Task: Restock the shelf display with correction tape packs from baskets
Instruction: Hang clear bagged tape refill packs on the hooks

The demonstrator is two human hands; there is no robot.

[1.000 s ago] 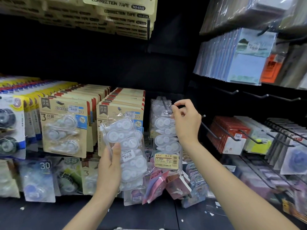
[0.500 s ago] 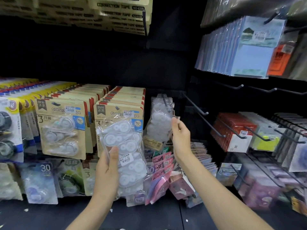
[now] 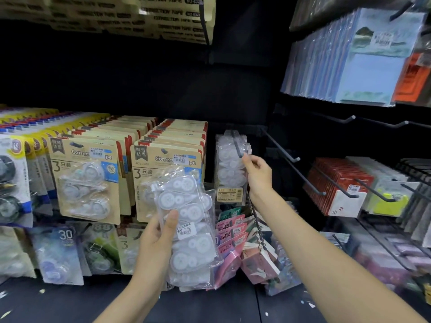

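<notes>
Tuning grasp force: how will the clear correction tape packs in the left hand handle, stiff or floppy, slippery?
The clear packs look like glossy film bags, so probably slippery and floppy at the edges. The hard tape shells inside likely stiffen the middle. The left hand holds several at once, so probably light.

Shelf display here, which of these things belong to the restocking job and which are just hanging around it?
Part of the job:
- clear correction tape packs, gripped by the left hand
- hanging clear packs on the hook, top edge pinched by the right hand

Not involved:
- carded three-packs
- pink packs below
- blue notepads
- red packs
</notes>
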